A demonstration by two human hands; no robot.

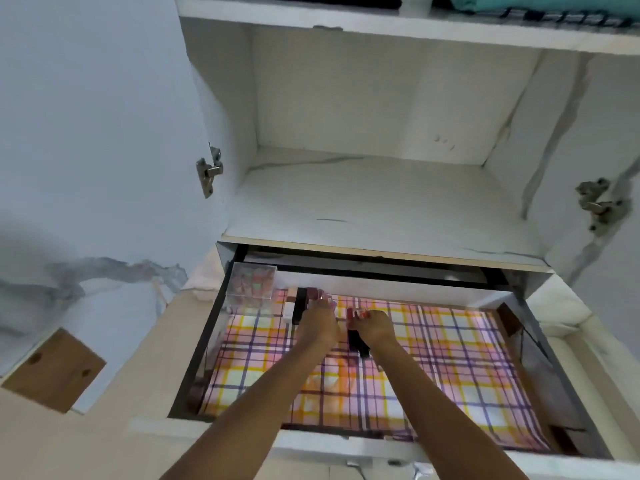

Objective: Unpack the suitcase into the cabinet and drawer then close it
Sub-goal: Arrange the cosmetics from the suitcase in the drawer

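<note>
We log:
- Drawer (540,375) pulled out below cabinet shelf (381,202); plaid liner (450,358) on its floor.
- Clear box (251,285) in back left corner.
- Left hand (320,320): fingers stretched out, tips on black item (299,306) near box.
- Right hand (372,325): fingers curled round dark red-tipped item (358,341), low over liner.
- Risks, our judgement: nudged black item topples; liner rucks under sliding item.
- Suitcase out of view. Both items blurred, kind unclear. Box contents pinkish blur. Top shelf cut off.
</note>
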